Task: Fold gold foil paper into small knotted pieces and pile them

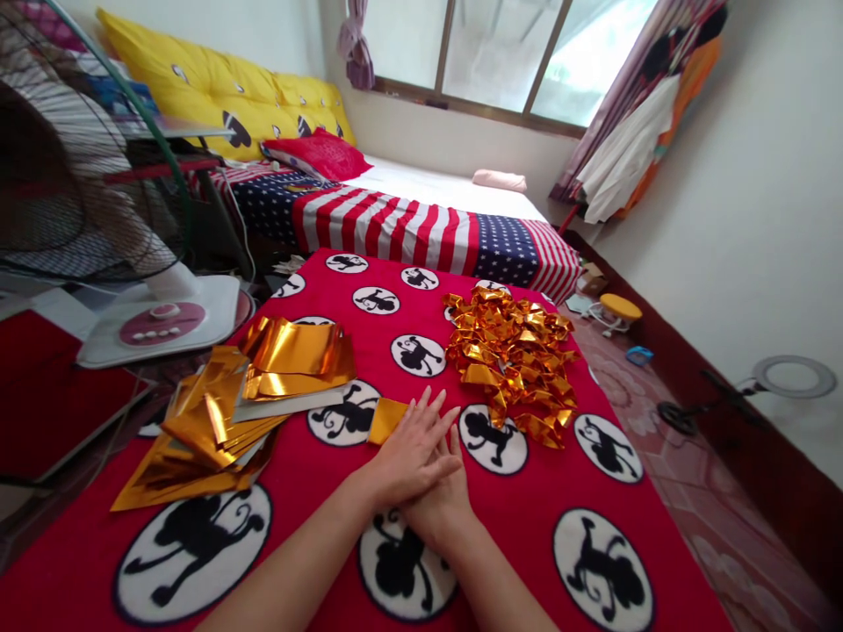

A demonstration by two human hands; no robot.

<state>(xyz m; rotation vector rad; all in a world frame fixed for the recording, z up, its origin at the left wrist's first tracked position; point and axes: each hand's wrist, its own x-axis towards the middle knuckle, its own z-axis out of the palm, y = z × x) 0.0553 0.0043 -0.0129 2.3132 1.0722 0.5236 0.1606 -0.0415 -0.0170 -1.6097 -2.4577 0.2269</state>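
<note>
Likely light, slippery and easily creased: 1 gold foil sheet point(385, 422) beside left hand point(409, 449); best held by opposite edges. Left rests over right hand point(440, 507), palms unclenched, no pinch visible.

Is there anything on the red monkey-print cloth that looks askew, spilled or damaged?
Mildly askew: the shiny gold foil sheets at left lie in uneven, overlapping piles, their edges pointing different ways. Nothing looks spilled or damaged.
</note>
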